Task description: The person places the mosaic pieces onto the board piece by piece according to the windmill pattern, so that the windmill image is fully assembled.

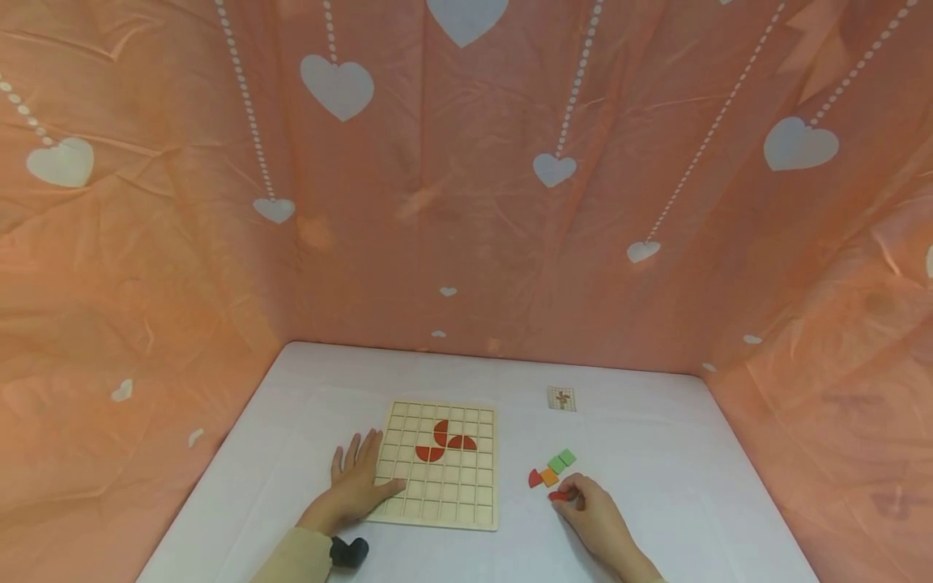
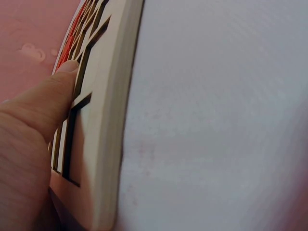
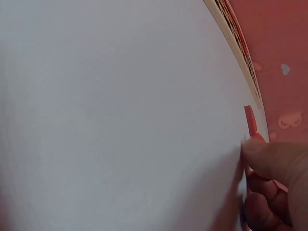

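My left hand (image 1: pixel 355 488) rests at the left side of a wooden grid board (image 1: pixel 452 522), fingers spread beside its edge and thumb lying over the lower-left squares. In the left wrist view the thumb (image 2: pixel 48 103) reaches over the board's rim. Several red quarter-circle pieces (image 1: pixel 440 437) sit in the grid's upper middle, arranged like a pinwheel. To the right of the board, my right hand (image 1: pixel 594 514) pinches a red piece (image 1: pixel 558 495) between thumb and fingertips, low over the white table. Just beyond it lie another red quarter-circle piece (image 1: pixel 535 478) and an orange square (image 1: pixel 549 478).
Two green squares (image 1: pixel 562 461) lie past the orange one. A small pattern card (image 1: pixel 562 398) with a pinwheel picture is farther back on the white tablecloth (image 1: pixel 641 437). Pink-orange curtains (image 1: pixel 466 243) with white hearts enclose the table's back and sides.
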`<state>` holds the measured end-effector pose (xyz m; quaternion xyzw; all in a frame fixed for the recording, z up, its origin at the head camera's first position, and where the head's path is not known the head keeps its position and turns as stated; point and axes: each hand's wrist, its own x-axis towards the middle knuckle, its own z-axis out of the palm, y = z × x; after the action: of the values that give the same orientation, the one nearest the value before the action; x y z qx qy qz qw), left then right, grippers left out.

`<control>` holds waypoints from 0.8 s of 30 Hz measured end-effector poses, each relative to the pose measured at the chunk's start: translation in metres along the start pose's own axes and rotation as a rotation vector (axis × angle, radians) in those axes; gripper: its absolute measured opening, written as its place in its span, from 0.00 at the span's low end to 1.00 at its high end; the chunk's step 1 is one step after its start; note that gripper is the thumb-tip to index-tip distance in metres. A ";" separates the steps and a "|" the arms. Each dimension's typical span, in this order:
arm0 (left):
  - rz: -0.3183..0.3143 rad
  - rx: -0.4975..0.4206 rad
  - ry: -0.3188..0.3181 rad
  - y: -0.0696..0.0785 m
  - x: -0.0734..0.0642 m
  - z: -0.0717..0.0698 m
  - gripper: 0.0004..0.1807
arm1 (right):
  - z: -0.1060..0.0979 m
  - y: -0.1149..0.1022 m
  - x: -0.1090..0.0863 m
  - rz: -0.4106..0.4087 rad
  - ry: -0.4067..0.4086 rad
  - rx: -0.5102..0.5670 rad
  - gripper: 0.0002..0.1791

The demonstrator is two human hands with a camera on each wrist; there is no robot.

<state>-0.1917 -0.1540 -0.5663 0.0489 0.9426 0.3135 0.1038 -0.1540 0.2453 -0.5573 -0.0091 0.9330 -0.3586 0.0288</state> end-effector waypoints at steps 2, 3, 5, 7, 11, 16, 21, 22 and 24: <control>-0.002 -0.001 0.003 -0.001 0.000 0.001 0.60 | 0.000 -0.001 0.000 0.005 -0.009 0.011 0.10; -0.004 0.001 0.004 -0.001 0.000 0.001 0.60 | 0.000 -0.002 0.000 0.000 -0.010 0.012 0.09; -0.006 0.002 0.006 -0.001 0.000 0.002 0.60 | 0.001 -0.005 0.000 -0.012 -0.007 0.022 0.08; -0.007 0.003 0.006 -0.002 0.001 0.002 0.60 | 0.002 -0.008 0.001 -0.020 -0.001 0.047 0.07; -0.008 -0.001 0.004 -0.003 0.000 0.003 0.60 | 0.009 -0.017 0.006 -0.036 0.003 0.099 0.06; -0.010 -0.004 -0.001 -0.003 0.000 0.003 0.60 | 0.022 -0.032 0.015 -0.095 -0.006 0.128 0.06; -0.004 0.008 -0.006 -0.005 0.002 0.003 0.60 | 0.038 -0.050 0.027 -0.122 -0.031 0.164 0.06; -0.003 0.010 -0.006 -0.005 0.002 0.003 0.60 | 0.042 -0.054 0.029 -0.123 -0.038 0.179 0.06; -0.002 0.010 -0.006 -0.006 0.003 0.004 0.60 | 0.049 -0.062 0.034 -0.124 -0.050 0.200 0.06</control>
<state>-0.1943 -0.1559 -0.5731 0.0492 0.9439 0.3086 0.1067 -0.1848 0.1651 -0.5539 -0.0726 0.8892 -0.4506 0.0307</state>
